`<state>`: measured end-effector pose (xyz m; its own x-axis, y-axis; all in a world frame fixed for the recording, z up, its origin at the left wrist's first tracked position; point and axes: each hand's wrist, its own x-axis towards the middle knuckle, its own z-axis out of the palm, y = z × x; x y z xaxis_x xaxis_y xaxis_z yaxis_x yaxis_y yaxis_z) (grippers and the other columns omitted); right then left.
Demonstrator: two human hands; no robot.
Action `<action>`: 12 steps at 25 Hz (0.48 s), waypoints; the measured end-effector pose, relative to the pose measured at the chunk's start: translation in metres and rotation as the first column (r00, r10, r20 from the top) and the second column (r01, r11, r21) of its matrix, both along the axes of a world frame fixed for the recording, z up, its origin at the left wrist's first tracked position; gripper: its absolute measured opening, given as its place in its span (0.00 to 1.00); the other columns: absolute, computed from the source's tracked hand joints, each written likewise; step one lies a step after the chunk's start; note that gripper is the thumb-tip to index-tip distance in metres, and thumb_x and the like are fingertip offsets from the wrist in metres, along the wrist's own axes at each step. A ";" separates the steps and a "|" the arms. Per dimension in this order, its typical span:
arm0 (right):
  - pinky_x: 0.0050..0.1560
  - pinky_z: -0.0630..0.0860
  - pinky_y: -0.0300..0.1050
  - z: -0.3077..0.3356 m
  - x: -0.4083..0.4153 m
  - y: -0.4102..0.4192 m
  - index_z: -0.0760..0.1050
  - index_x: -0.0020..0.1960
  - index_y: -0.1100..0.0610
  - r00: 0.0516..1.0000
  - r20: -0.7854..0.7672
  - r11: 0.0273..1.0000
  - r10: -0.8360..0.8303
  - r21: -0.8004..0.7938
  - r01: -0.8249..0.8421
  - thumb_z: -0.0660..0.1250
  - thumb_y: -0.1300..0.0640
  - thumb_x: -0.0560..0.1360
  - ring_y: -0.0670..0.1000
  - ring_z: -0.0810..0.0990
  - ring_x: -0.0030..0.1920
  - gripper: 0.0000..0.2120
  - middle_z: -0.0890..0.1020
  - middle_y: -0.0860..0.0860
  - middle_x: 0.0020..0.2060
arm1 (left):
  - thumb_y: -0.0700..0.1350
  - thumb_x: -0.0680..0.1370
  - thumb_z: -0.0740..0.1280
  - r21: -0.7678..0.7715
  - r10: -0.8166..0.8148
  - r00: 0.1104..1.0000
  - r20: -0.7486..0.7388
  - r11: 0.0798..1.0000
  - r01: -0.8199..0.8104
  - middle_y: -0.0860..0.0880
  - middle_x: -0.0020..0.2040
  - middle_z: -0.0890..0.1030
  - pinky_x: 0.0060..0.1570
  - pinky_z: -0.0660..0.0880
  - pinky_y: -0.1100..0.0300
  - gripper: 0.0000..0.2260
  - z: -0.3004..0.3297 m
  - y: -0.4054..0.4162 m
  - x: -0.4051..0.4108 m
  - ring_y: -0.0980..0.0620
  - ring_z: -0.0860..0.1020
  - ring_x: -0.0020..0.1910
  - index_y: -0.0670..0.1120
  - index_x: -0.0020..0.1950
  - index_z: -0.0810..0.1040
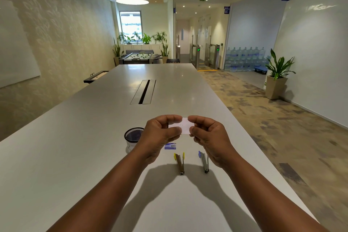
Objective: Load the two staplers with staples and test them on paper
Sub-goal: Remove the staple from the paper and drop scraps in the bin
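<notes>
From the head camera, you held a small slip of paper (184, 126) up over the table (79, 137), pinched at both ends: your left hand (162, 133) had thumb and fingertips closed on its left edge, your right hand (207, 137) closed the same way on its right edge, the rest of the fingers curled in. Faint small marks showed near the middle of the slip, but they were too small to say whether they were staples. Both staplers lay on the table below and nearer to you than the paper — the yellow-tipped stapler (179, 163) under the gap between your hands, the blue-tipped stapler (204, 162) just beside your right wrist and partly hidden by it. Each lay with its long axis running toward and away from you, coloured end farther off. A small box of staples (170, 146) sat just past the yellow one, close by your left wrist, and a black mesh cup (133, 137) stood to the left of that hand. Judging by position, your right hand was the nearer one for the blue stapler; the yellow one lay about equally within reach of either — a drop straight down and back toward you.
</notes>
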<state>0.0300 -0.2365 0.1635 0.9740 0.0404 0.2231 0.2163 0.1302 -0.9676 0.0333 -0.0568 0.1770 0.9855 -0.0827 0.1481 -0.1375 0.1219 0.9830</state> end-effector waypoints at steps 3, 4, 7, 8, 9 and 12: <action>0.42 0.77 0.44 0.001 0.000 0.000 0.83 0.59 0.55 1.000 0.006 1.000 0.005 -0.018 -0.005 0.69 0.68 0.77 0.48 0.81 0.38 0.14 0.86 0.52 0.40 | 0.32 0.74 0.74 0.028 0.000 1.000 -0.006 1.000 0.000 0.47 0.52 0.87 0.52 0.83 0.54 0.14 0.001 -0.001 0.001 0.44 0.86 0.51 0.48 0.54 0.85; 0.41 0.77 0.43 0.001 0.000 0.000 0.83 0.59 0.55 1.000 0.010 1.000 0.006 -0.027 -0.006 0.69 0.68 0.77 0.48 0.81 0.37 0.14 0.86 0.52 0.40 | 0.33 0.73 0.75 0.041 0.008 1.000 -0.011 0.999 -0.007 0.46 0.52 0.87 0.53 0.83 0.53 0.13 0.001 -0.001 0.002 0.44 0.86 0.51 0.48 0.53 0.84; 0.38 0.75 0.40 0.000 0.000 -0.001 0.83 0.58 0.55 1.000 0.024 0.998 0.012 -0.054 -0.011 0.69 0.69 0.77 0.48 0.79 0.36 0.15 0.85 0.51 0.38 | 0.35 0.72 0.76 0.065 0.037 0.998 -0.042 0.997 -0.034 0.44 0.50 0.87 0.54 0.83 0.51 0.12 -0.001 0.000 0.004 0.42 0.86 0.51 0.47 0.53 0.85; 0.38 0.75 0.40 -0.001 0.000 -0.001 0.83 0.58 0.54 1.000 0.026 0.998 0.014 -0.062 -0.012 0.69 0.69 0.77 0.48 0.79 0.36 0.15 0.85 0.51 0.38 | 0.36 0.72 0.76 0.060 0.046 0.997 -0.057 0.997 -0.042 0.43 0.49 0.88 0.54 0.83 0.52 0.11 -0.001 0.000 0.005 0.42 0.86 0.50 0.46 0.52 0.85; 0.37 0.74 0.40 -0.002 0.000 -0.001 0.83 0.58 0.54 0.999 0.030 0.997 0.015 -0.072 -0.013 0.69 0.69 0.76 0.48 0.78 0.36 0.15 0.85 0.51 0.37 | 0.36 0.73 0.76 0.045 0.048 0.996 -0.079 0.998 -0.045 0.42 0.48 0.88 0.52 0.83 0.53 0.09 -0.001 0.000 0.004 0.42 0.85 0.48 0.46 0.52 0.86; 0.38 0.74 0.40 -0.002 -0.001 0.000 0.84 0.58 0.53 0.999 0.045 0.993 0.013 -0.116 -0.007 0.69 0.69 0.76 0.50 0.78 0.37 0.16 0.85 0.47 0.36 | 0.38 0.75 0.74 -0.075 0.051 0.982 -0.183 0.995 -0.066 0.41 0.46 0.86 0.47 0.82 0.54 0.05 -0.001 -0.002 0.003 0.43 0.83 0.47 0.42 0.50 0.85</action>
